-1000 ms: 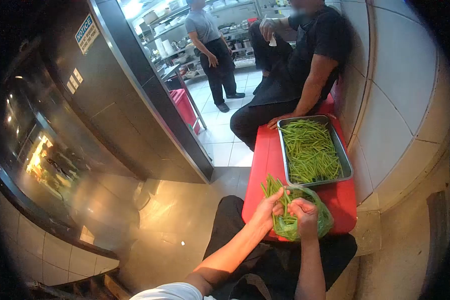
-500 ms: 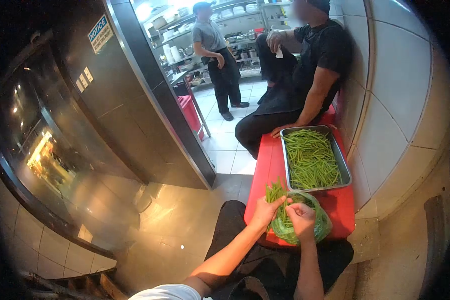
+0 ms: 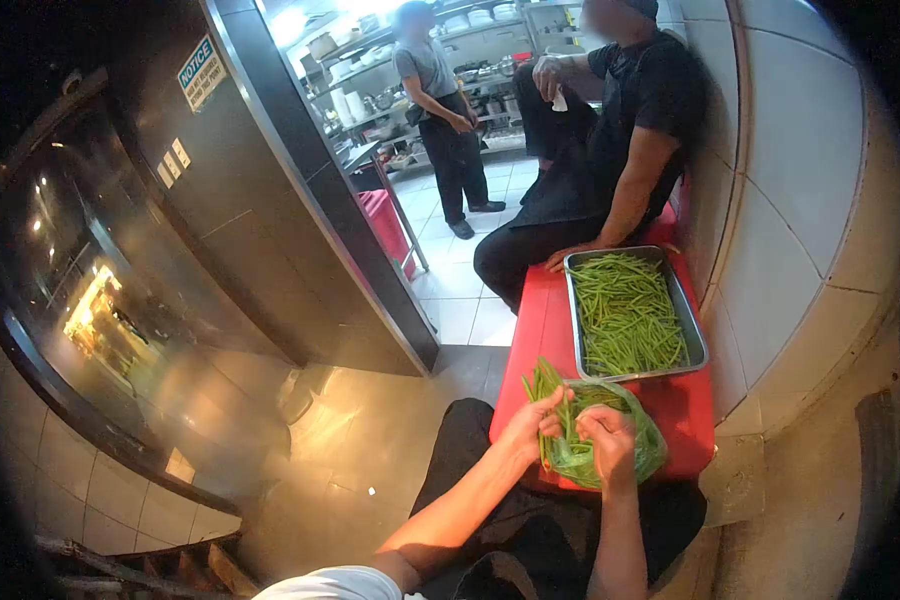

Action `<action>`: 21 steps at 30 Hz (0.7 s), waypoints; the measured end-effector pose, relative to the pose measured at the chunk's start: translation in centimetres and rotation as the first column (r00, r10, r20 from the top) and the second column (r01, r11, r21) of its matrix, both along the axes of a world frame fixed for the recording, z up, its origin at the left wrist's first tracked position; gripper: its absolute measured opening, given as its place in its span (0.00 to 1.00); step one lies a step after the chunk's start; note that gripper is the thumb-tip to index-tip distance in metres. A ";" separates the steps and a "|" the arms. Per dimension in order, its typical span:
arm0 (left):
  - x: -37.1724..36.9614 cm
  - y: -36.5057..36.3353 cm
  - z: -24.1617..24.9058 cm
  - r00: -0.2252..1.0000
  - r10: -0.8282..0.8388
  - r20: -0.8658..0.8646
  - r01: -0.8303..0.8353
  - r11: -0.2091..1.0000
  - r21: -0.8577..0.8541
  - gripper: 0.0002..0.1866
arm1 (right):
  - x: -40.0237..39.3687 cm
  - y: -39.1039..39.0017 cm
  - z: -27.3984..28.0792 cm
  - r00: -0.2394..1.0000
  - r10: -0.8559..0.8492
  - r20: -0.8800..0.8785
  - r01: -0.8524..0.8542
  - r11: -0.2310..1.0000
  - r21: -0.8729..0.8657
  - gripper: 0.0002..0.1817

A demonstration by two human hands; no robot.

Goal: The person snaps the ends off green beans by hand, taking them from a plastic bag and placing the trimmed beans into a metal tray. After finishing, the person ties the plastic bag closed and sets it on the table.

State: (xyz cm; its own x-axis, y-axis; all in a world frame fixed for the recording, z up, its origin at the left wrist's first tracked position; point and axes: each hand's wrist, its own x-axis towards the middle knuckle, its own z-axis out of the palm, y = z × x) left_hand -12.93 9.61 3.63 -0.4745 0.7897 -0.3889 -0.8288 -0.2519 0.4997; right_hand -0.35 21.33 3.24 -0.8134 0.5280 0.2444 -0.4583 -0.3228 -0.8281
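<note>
My left hand (image 3: 536,420) is closed round a bunch of green beans (image 3: 542,378), whose ends stick up past the thumb. Just right of it, my right hand (image 3: 608,440) has its fingers curled together; what they hold, if anything, is too small to make out. Both hands are over a green plastic bag (image 3: 649,452) with its mouth gathered open and some beans showing inside. Beyond the bag, a metal tray (image 3: 703,352) is heaped with more green beans (image 3: 625,312).
The bag and tray stand on a red bench (image 3: 535,335) along a tiled wall (image 3: 800,160). A person in black (image 3: 635,150) sits at its far end, one hand beside the tray. Another person (image 3: 440,110) stands by kitchen shelves. A pink bin (image 3: 385,225) is past the doorway.
My right hand has drawn slightly away from the bunch in my left hand. The standing person has turned and brought their hands together in front.
</note>
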 end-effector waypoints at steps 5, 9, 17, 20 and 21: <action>0.0 -0.2 2.8 0.962 0.199 -0.190 -0.218 0.972 -0.090 0.09 | 0.3 1.3 0.9 0.978 -0.075 0.196 0.052 0.991 0.121 0.05; -0.5 -0.2 3.1 0.943 0.200 -0.267 -0.219 0.975 -0.045 0.10 | -0.1 2.1 -2.0 0.911 -0.196 0.364 0.023 0.903 0.429 0.08; 0.4 -0.4 3.8 0.902 0.185 -0.389 -0.232 0.970 -0.075 0.11 | -1.0 0.0 0.6 0.824 -0.562 0.076 0.409 0.682 0.605 0.05; 1.1 -0.1 4.0 0.866 0.159 -0.474 -0.249 0.959 -0.133 0.11 | -0.3 -1.2 3.1 0.839 -0.539 0.077 0.398 0.703 0.589 0.06; 1.5 0.1 4.0 0.850 0.141 -0.508 -0.259 0.951 -0.169 0.11 | -0.3 -1.3 3.2 0.827 -0.559 0.054 0.402 0.657 0.638 0.06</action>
